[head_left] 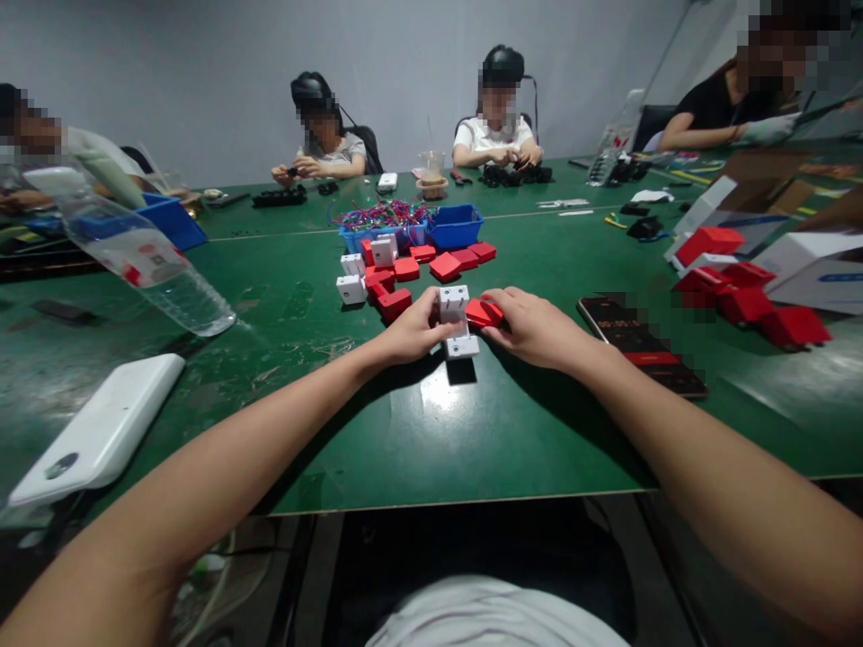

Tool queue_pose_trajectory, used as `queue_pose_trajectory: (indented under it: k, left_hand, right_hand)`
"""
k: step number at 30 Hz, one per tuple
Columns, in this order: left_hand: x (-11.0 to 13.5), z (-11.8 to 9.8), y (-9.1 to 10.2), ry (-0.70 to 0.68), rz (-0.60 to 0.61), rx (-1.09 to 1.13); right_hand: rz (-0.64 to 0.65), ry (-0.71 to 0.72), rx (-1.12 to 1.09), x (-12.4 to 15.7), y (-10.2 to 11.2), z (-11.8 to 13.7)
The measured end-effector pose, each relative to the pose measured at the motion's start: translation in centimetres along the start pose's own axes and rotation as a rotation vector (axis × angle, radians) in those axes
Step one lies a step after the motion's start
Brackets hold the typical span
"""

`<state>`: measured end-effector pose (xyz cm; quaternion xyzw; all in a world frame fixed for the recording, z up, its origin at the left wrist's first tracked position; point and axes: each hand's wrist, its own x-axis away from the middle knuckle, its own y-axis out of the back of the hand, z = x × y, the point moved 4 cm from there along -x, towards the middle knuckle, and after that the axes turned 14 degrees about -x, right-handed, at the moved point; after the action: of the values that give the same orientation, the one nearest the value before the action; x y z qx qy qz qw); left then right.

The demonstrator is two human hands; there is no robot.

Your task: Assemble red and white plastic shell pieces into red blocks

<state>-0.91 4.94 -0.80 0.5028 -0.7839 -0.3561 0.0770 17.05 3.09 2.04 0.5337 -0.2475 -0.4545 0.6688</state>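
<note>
My left hand [409, 333] is closed on a white plastic block [454, 304] that stands over another white block [462, 345] on the green table [431, 431]. My right hand [530, 325] pinches a red plastic cover [484, 312] right beside the white block, touching its right side. Behind my hands lies a heap of red covers [404, 270] and white blocks [351, 288].
Two blue bins [456, 226] with coloured wires stand behind the heap. A phone [640, 344] lies to the right, with more red parts [742, 301] and white boxes [819, 265] beyond. A plastic bottle [145, 261] and a white device [101, 431] lie left. Several other people sit around the table.
</note>
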Motion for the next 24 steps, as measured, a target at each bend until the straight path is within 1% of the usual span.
queue_pose_trajectory:
  k: [3, 7, 11, 13, 18, 24]
  left_hand:
    - [-0.3, 0.3, 0.1, 0.038, -0.029, 0.092]
    - [-0.4, 0.6, 0.2, 0.082, -0.078, 0.138]
    - [-0.5, 0.9, 0.2, 0.132, -0.100, 0.276]
    - [-0.5, 1.0, 0.2, 0.155, -0.089, 0.318]
    - [-0.6, 0.7, 0.1, 0.149, -0.046, 0.343]
    - [-0.6, 0.8, 0.0, 0.150, -0.059, 0.338]
  right_hand:
    - [-0.019, 0.010, -0.014, 0.5, 0.7, -0.2]
    - [-0.001, 0.013, -0.141, 0.6, 1.3, -0.1]
    - [-0.018, 0.000, -0.180, 0.5, 1.3, 0.4]
    - [-0.038, -0.007, -0.185, 0.4, 1.3, 0.5]
    - [-0.107, -0.021, -0.233, 0.0, 1.4, 0.0]
    - [-0.097, -0.105, -0.297, -0.2, 1.2, -0.8]
